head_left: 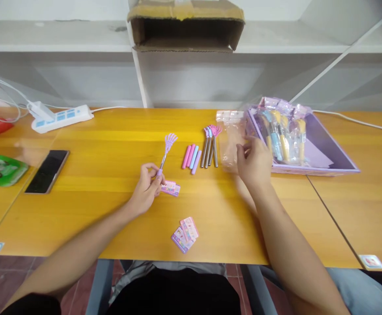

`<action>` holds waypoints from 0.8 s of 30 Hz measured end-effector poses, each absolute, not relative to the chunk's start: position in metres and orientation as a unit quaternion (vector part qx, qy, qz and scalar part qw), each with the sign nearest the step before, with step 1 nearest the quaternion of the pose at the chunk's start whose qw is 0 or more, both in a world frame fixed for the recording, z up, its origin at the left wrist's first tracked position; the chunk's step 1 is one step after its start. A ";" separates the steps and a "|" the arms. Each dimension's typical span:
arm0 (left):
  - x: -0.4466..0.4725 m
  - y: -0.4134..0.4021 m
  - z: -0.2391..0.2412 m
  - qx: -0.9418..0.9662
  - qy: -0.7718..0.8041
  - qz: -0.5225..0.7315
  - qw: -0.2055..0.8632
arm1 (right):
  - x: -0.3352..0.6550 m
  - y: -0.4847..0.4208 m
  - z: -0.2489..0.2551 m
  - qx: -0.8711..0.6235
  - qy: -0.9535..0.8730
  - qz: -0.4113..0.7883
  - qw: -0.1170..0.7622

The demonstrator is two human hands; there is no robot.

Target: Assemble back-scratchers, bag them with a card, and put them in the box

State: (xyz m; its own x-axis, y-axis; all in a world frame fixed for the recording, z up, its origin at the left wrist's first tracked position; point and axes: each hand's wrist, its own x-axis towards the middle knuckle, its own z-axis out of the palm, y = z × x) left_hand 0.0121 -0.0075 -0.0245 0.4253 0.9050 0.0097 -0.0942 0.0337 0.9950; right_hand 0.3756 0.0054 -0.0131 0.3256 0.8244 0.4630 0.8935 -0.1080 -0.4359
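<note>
My left hand (147,187) pinches the lower end of a small purple back scratcher (167,151), its claw pointing up. Under that hand, partly hidden, lie pink and purple cards (171,188). My right hand (254,161) hovers by the purple box's left side with fingers curled; whether anything thin is between them is unclear. Beside it lie clear plastic bags (229,142). Between my hands are several metal-stemmed scratchers (209,148) with coloured claws, and several pink, blue and purple handle tubes (191,158). Two more cards (185,235) overlap near the front edge.
A purple box (328,142) at right holds bagged scratchers (281,135) with yellow and blue handles. To the left are a phone (47,171), a green packet (2,168) and a power strip (62,119). An open cardboard box (186,13) sits on the shelf above.
</note>
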 end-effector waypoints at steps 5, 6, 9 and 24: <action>0.011 -0.010 -0.024 0.556 0.381 0.359 0.646 | 0.351 -0.005 -0.005 -0.674 -0.584 0.029 0.452; 0.010 -0.010 -0.024 0.557 0.380 0.348 0.651 | 0.344 -0.008 -0.005 -0.648 -0.598 0.068 0.466; 0.009 -0.012 -0.023 0.579 0.364 0.308 0.662 | 0.320 -0.019 -0.004 -0.541 -0.659 0.197 0.484; 0.013 -0.020 -0.013 0.752 0.332 0.286 0.492 | 0.265 -0.038 -0.012 -0.362 -0.620 0.572 0.396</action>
State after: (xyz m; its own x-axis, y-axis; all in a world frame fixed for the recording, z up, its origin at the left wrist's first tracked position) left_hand 0.0126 -0.0201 -0.0130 0.6158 0.7812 0.1030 0.2192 -0.2954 0.9299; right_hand 0.2650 -0.0379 -0.0122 -0.4250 0.9019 0.0768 -0.0042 0.0829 -0.9965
